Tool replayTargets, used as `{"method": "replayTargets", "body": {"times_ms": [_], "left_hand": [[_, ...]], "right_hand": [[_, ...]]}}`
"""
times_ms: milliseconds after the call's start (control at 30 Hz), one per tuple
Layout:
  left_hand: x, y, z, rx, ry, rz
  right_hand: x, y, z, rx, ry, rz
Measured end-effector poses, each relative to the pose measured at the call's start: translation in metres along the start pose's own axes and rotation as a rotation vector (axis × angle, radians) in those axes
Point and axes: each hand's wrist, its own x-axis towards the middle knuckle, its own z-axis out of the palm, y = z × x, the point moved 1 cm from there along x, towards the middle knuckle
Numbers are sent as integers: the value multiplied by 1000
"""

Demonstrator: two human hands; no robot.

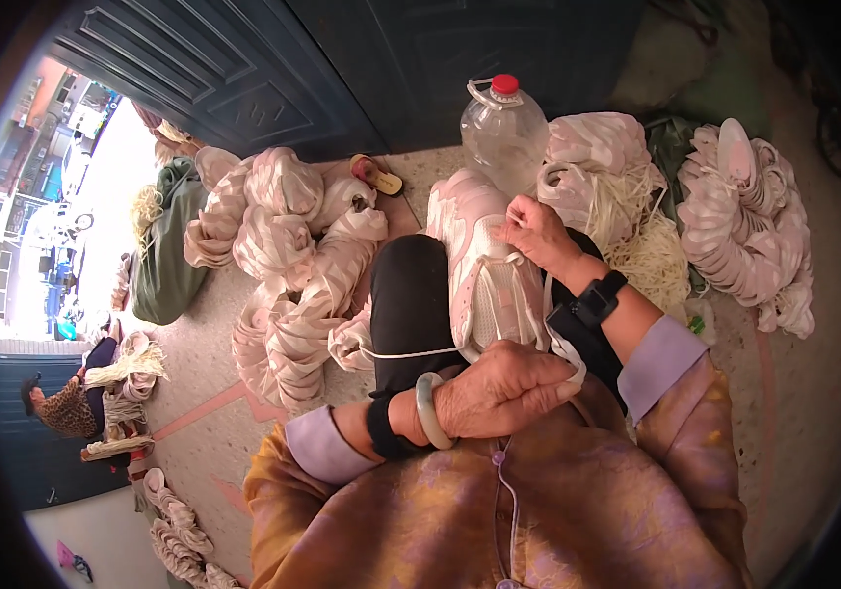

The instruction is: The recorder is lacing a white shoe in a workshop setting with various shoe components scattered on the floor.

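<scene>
A pink and white shoe upper (484, 260) rests on my knee, which is covered in black cloth. My right hand (536, 234) pinches a white lace at the upper's middle, fingers closed on it. My left hand (499, 391) lies low at the heel end of the upper, closed around the white lace that runs left across my knee. A pale green bangle and a black band sit on my left wrist, a black watch on my right.
Stacked pink and white shoe uppers (293, 265) pile at my left, more (749, 221) at the right. A clear plastic jug with a red cap (504, 133) stands ahead. Loose white laces (646, 236) lie beside it. Another person (72, 402) sits far left.
</scene>
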Motion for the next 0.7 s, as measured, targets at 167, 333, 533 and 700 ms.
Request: {"method": "replayTargets", "body": {"times_ms": [167,333,533,700], "left_hand": [[-4,-3,-7,-280,-102,-131],[7,-2,-14,-334,-241,-146],[5,19,4,-304,-421,-16],[8,36,-1,-94,-427,-26]], "right_hand": [[1,-3,10,-89,-4,34],[3,10,12,-125,35,21],[6,12,12,-113,-7,21],[3,13,8,-80,14,22]]}}
